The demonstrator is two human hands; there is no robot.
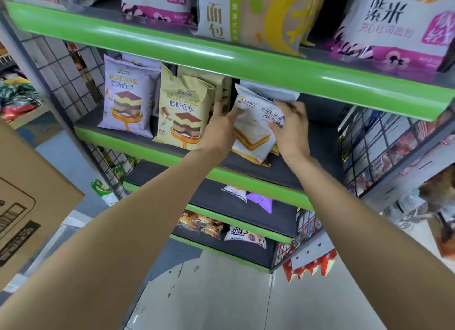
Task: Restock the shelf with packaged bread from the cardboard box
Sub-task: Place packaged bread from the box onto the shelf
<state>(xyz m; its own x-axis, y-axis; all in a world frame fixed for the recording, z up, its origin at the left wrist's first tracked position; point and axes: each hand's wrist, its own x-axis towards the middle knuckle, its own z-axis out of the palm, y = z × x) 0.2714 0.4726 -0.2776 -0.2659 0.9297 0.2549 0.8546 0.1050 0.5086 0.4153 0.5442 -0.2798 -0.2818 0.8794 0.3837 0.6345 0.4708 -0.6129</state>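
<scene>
I have both hands on the white bread packet (253, 130): my left hand (219, 122) has its grip curled round the packet's left edge, and my right hand (290, 125) pinches the right edge, fingers bent over the print. The packet stands tilted on the dark shelf (317, 144), its foot on a yellow packet (248, 158) mostly hidden beneath. Just left stands the beige mousse packet (183, 112), nearly touching my left hand; right of my hands the shelf lies open to the wire side panel (384, 142). The green rail (270, 68) above cuts off the packet behind. The cardboard box (29, 201) is cropped at the left edge
</scene>
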